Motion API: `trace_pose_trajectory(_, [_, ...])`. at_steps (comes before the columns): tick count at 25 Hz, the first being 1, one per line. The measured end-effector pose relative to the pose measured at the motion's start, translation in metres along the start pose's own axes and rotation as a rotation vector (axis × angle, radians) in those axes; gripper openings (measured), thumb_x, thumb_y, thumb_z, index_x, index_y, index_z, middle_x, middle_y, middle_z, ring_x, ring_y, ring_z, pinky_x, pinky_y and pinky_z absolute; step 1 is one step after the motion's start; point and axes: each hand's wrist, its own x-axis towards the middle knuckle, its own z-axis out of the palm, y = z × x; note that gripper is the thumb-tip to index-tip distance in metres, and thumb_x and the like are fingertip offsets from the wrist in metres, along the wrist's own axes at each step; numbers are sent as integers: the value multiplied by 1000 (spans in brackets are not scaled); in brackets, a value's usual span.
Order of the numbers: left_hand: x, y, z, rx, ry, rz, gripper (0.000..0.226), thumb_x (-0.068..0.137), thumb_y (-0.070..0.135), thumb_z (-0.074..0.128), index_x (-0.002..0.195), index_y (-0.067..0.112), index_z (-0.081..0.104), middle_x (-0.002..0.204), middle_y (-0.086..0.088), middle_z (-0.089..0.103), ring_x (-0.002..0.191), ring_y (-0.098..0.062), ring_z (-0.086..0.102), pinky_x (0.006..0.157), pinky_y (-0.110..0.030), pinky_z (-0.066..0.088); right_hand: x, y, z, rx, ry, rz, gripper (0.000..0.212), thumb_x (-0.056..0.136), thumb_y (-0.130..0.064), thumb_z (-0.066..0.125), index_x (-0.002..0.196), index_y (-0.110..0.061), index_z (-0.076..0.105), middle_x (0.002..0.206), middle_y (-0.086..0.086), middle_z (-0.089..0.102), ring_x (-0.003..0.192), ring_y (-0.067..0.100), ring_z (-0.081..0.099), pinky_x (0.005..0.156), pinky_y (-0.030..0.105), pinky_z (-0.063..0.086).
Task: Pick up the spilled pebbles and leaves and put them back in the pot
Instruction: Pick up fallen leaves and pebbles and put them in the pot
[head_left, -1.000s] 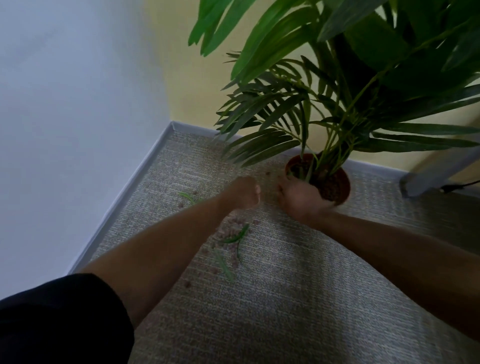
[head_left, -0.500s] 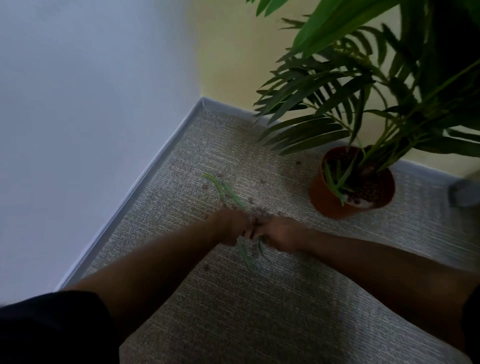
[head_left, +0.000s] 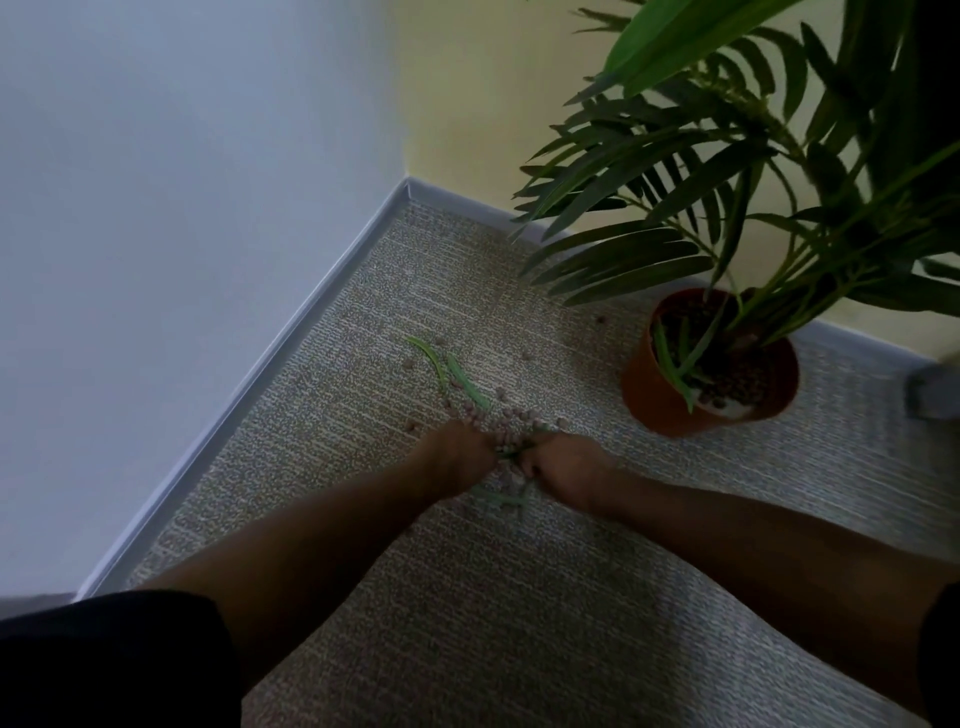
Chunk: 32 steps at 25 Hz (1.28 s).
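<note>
Fingers of left hand (head_left: 457, 452) and right hand (head_left: 563, 467) are cupping small, light, rolling brown pebbles (head_left: 506, 434); limp green leaves (head_left: 467, 384) are lying at eleven o'clock.

My left hand (head_left: 460, 457) and right hand (head_left: 563, 470), earlier beside the pot (head_left: 670, 405), now meet on the carpet. Both cup the spilled pebbles (head_left: 506, 434) between them.

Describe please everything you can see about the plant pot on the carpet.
The pot is round, terracotta orange, smooth like plastic or clay, and narrows toward its base. It stands upright on the grey carpet, near the skirting of the yellow wall, to the right of the spilled pebbles. Inside lie brownish pebbles, a pale patch at the near rim, and green palm stems rising out. Neither hand touches it.
</note>
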Motion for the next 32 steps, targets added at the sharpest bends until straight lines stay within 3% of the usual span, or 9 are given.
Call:
trace_pose_trajectory(3, [1, -7, 2, -139, 17, -83, 27, 97, 16, 44, 116, 6, 61, 121, -15, 61, 107, -34, 63, 86, -44, 50, -10, 14, -10, 42, 22, 43, 14, 87, -21, 55, 95, -28, 64, 120, -1, 55, 109, 22, 58, 73, 28, 44])
trace_pose_trajectory(7, [6, -10, -2, -237, 81, -75, 25, 97, 21, 43, 112, 10, 59, 119, -15, 58, 105, -35, 62, 85, -45, 50, -17, 30, -31, 62, 48, 65, 16, 83, -18, 58, 93, -29, 64, 108, -4, 56, 99, 20, 61, 68, 25, 39])
trace_pose_trajectory(11, [8, 2, -3, -176, 152, -217, 28, 92, 13, 47, 118, 12, 57, 116, -11, 61, 102, -33, 64, 79, -41, 51, -20, 32, -41, 88, 13, 138, 11, 85, -19, 53, 87, -29, 57, 101, 1, 65, 95, 25, 63, 73, 31, 49])
trace_pose_trajectory(15, [17, 14, -5, -35, 75, -330, 26, 93, 11, 47, 107, 11, 68, 111, -10, 67, 100, -30, 67, 83, -38, 50, -28, 28, -43, 41, 25, 182, 11, 89, -26, 51, 93, -24, 62, 96, 8, 67, 89, 29, 65, 65, 29, 44])
trace_pose_trajectory(20, [26, 13, -10, 45, 50, -247, 30, 95, 11, 42, 108, 10, 69, 111, -10, 71, 103, -30, 68, 82, -37, 52, -48, 28, -53, 87, 40, 260, 10, 87, -24, 53, 94, -28, 59, 96, 4, 67, 88, 26, 64, 64, 27, 41])
trace_pose_trajectory(25, [16, 3, -19, 104, -30, -132, 30, 96, 11, 40, 114, 8, 65, 117, -14, 68, 110, -32, 65, 88, -38, 51, -64, 34, -68, 139, 60, 369, 8, 83, -27, 58, 81, -31, 51, 87, -2, 58, 80, 20, 57, 63, 26, 37])
trace_pose_trajectory(28, [9, -5, -32, 24, -60, -124, 32, 98, 17, 40, 116, 4, 62, 120, -17, 65, 112, -34, 61, 88, -36, 47, -66, 35, -77, 197, 80, 403, 7, 81, -25, 59, 77, -29, 54, 87, -1, 62, 78, 20, 60, 61, 26, 40])
trace_pose_trajectory(32, [-2, -9, -61, -204, 64, -116, 31, 91, 27, 50, 113, 9, 61, 111, -17, 67, 104, -35, 65, 84, -41, 52, -67, 33, -82, 340, 173, 423, 18, 80, -22, 61, 64, -24, 56, 76, -2, 65, 72, 19, 65, 59, 27, 48])
